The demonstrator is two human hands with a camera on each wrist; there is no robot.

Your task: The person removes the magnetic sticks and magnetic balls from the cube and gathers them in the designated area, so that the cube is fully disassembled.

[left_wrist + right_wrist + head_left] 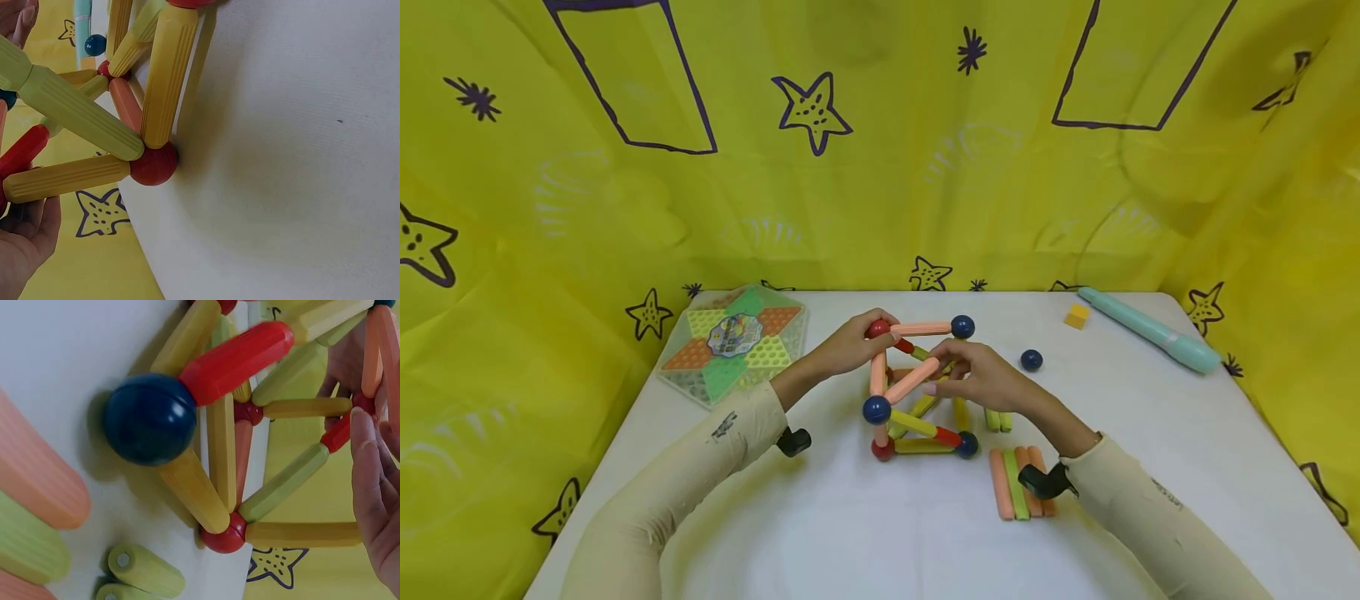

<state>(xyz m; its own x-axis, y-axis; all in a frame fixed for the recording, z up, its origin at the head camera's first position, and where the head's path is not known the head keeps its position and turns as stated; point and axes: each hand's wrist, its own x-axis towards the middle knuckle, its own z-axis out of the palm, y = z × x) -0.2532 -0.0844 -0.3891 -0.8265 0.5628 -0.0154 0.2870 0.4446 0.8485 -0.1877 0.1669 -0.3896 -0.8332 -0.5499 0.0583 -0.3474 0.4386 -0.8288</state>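
A cube-like frame [913,422] of magnetic rods and balls stands in the middle of the table, built from yellow, green, red and salmon pieces. My left hand [853,343] grips the red ball [877,328] at its upper far left corner. From that ball a salmon rod [921,329] runs to a dark blue ball [962,326]. My right hand [981,377] pinches the free end of another salmon rod [912,381], whose other end meets the near upper blue ball [877,409]. In the left wrist view, my left hand [28,250] is behind a yellow rod [69,178].
Right of the frame lie a loose blue ball [1032,360], two green rods [997,419] and a row of salmon and green rods [1002,487]. Farther back are an orange block [1077,316] and a teal tube-like object [1150,329]. A star-patterned game board [775,354] lies at left.
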